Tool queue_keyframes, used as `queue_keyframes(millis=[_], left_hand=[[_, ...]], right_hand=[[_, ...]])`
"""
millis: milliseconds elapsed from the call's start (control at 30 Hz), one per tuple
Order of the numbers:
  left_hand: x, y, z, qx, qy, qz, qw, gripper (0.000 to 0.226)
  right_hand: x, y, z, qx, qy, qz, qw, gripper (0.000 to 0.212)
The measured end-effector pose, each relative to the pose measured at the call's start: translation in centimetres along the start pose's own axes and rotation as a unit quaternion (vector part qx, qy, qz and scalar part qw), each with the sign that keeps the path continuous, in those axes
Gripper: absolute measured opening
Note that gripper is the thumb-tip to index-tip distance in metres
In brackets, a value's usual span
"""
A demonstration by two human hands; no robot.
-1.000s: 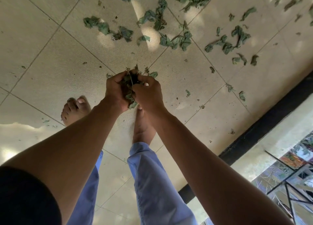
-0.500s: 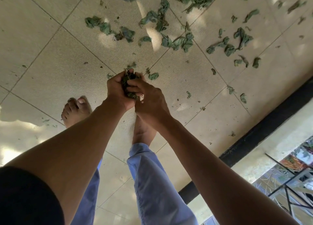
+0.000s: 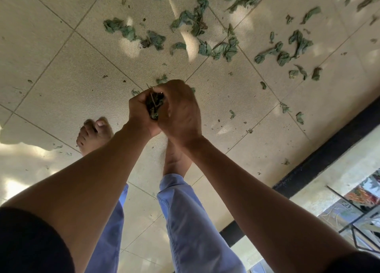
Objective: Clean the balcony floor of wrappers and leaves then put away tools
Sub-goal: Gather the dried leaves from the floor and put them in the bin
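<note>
A dark bunch of leaves is squeezed between both hands above the tiled balcony floor. My left hand grips the bunch from the left. My right hand curls over it from the right and hides most of it. Several green crumpled leaves and scraps lie scattered across the far tiles, with more leaves to the right. Small leaf bits dot the floor near the edge.
My bare feet and blue trouser legs stand below the hands. A black strip and a pale ledge border the floor on the right, with a metal railing beyond it.
My right hand has closed further over the leaf bunch and covers more of it. Both hands stayed together in nearly the same place.
</note>
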State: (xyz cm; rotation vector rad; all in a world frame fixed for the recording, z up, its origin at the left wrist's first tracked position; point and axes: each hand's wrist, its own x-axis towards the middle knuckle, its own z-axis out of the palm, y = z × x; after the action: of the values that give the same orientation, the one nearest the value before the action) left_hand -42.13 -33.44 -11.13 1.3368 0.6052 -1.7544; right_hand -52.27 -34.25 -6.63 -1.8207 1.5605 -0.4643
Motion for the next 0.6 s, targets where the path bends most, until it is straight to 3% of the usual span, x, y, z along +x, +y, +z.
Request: queue_keyframes(millis=[67,133,200,267,367,600], left_hand=[[0.6,0.4,-0.6,-0.061,0.009,-0.026,0.998,0.028],[1.2,0.5,-1.4,-0.09,0.009,-0.038,0.995,0.031],[1.6,0.7,-2.2,-0.103,0.008,-0.051,0.993,0.034],[2.1,1.2,-2.9,-0.094,0.006,-0.057,0.994,0.034],[2.6,1.9,-3.6,-0.105,-0.009,-0.059,0.993,0.029],[2.7,3.5,-5.6,-0.133,0.009,-0.044,0.99,0.021]], right_hand=[[0.5,1.8,0.0,0.006,0.053,0.085,0.995,0.035],[1.1,4.6,0.2,-0.031,0.048,0.145,0.988,0.035],[1.4,7.3,0.7,-0.103,-0.037,0.154,0.982,0.04],[1.5,9.0,1.6,-0.159,-0.127,0.148,0.968,0.063],[1.7,9.6,3.4,-0.172,-0.169,0.121,0.963,0.084],[3.2,7.1,6.9,-0.088,-0.132,0.102,0.982,0.064]])
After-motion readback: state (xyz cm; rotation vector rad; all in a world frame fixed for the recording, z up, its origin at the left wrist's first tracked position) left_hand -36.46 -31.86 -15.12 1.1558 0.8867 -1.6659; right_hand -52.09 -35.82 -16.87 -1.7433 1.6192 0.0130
